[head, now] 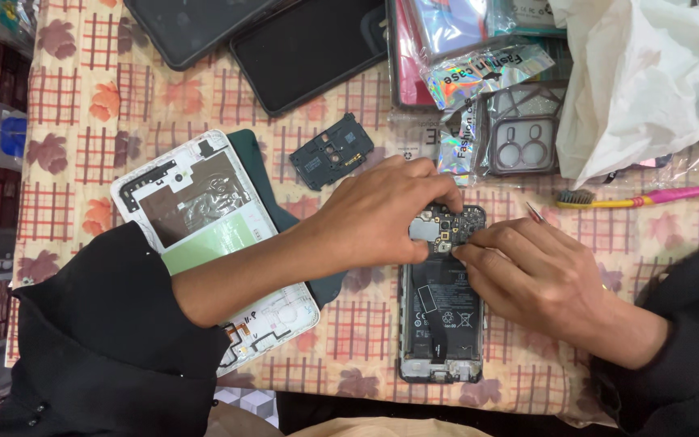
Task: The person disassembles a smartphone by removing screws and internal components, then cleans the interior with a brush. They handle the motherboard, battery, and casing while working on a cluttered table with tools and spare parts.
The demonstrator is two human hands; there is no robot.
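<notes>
Both hands [382,218] on opened phone [440,324]

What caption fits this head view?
Both hands, left hand and right hand, work on an opened smartphone's circuit board.

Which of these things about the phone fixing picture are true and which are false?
1. Both hands are on the opened phone. True: the left hand and right hand meet at its top end.
2. The toothbrush is blue. False: it is pink and yellow.
3. A white phone frame lies left of the opened phone. True.
4. The right hand holds a hammer. False: a thin pointed tool sticks up from it.
5. The small black cover piece is on the opened phone. False: it lies apart on the tablecloth.
</notes>
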